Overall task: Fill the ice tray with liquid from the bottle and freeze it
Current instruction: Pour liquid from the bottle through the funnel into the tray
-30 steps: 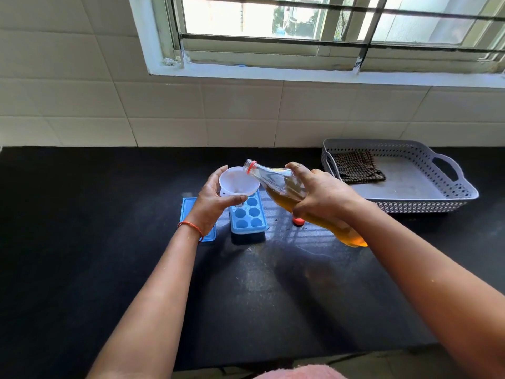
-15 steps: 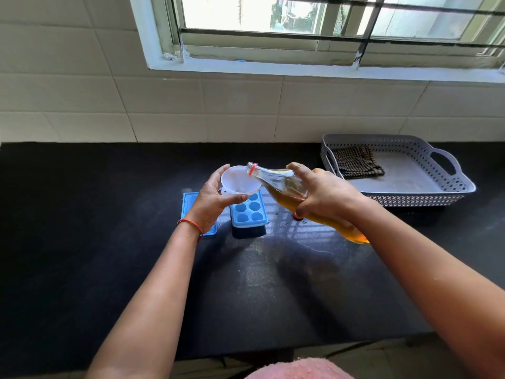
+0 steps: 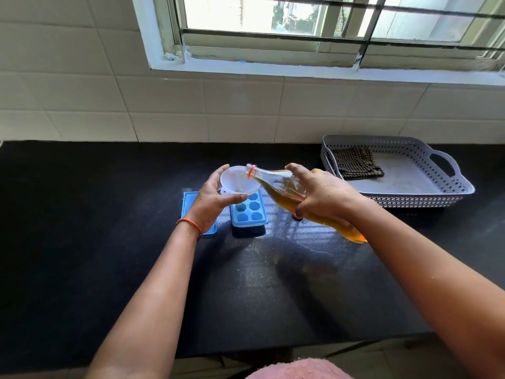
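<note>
Black counter [image 3: 109,242] under tiled wall [image 3: 82,105] and window [image 3: 300,23], blue ice tray [image 3: 254,212] beside a lid [image 3: 188,203], left hand [image 3: 211,203] gripping white funnel [image 3: 235,181], right hand [image 3: 325,198] gripping tilted bottle [image 3: 276,183] of amber liquid.

Funnel [image 3: 237,181] over ice tray [image 3: 249,210], basket [image 3: 461,184] right, lid [image 3: 188,206] left

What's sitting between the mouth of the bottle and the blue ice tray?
A white funnel, held by the left hand over the ice tray; the bottle tips into it. The head view shows it.
</note>
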### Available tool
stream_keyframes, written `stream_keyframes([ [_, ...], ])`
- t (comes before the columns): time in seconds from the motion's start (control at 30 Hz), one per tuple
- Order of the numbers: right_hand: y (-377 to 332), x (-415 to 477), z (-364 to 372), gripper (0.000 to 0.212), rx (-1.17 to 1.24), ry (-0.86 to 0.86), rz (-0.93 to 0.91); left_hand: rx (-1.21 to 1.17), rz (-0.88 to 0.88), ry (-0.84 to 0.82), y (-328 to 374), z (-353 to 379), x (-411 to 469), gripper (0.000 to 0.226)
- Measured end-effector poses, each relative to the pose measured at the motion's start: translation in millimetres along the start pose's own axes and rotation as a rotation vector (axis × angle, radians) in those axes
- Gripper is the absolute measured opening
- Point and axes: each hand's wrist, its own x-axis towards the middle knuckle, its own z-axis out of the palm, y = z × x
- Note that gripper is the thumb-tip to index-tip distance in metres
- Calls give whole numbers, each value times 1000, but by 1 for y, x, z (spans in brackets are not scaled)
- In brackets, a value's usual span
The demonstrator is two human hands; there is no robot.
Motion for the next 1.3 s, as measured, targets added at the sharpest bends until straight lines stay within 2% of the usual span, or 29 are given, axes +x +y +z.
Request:
stream_keyframes([
  [0.27,2,-1,1,109,-7,7,-3,-4,11,-11,1,1,-1,87],
  [0.77,6,-10,5,106,75,39,-9,-29,26,-16,3,4,-13,93],
  [1.3,2,-19,4,107,-8,7,-17,-22,8,-41,1,2,-23,92],
])
